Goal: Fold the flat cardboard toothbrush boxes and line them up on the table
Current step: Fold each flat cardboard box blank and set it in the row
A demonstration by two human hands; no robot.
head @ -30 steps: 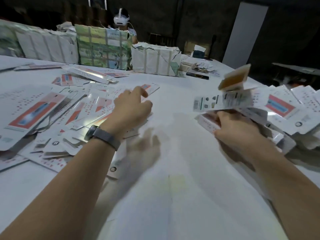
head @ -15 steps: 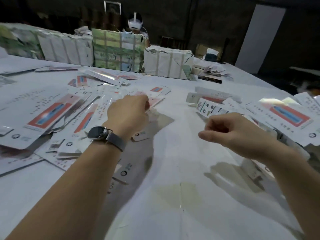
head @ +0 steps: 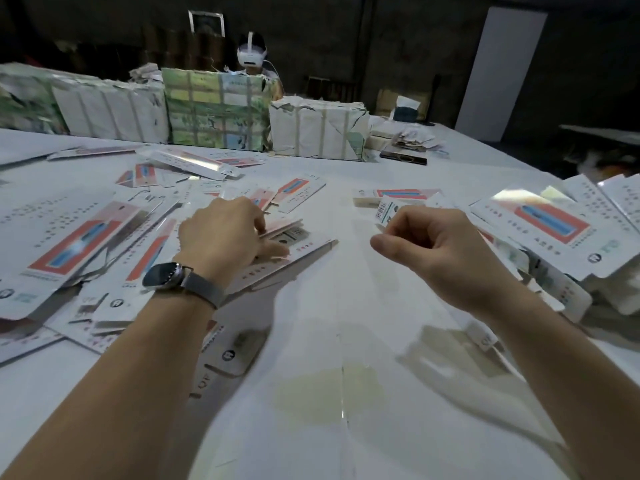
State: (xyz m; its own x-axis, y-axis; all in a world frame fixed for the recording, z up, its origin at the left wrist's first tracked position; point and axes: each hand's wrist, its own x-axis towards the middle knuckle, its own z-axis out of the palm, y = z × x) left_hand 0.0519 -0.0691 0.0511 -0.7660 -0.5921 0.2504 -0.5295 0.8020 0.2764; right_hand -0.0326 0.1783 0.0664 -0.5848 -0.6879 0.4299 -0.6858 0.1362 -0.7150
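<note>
Your surface [head: 329,393] carries a wide spread of flat boxes [head: 79,244] on the left and a pile of boxes [head: 554,230] on the right, with wrapped bundles [head: 214,112] standing along the far edge. Your left hand [head: 221,237] pinches the top flat blank [head: 298,247] at the spread's inner edge, while your right hand [head: 433,244] hovers curled and holding nothing. Risk: overlapping blanks may lift together, since they lie fanned and touching.

Dim room: dark back wall [head: 346,36], pale upright panel [head: 498,71], white table [head: 311,341].
</note>
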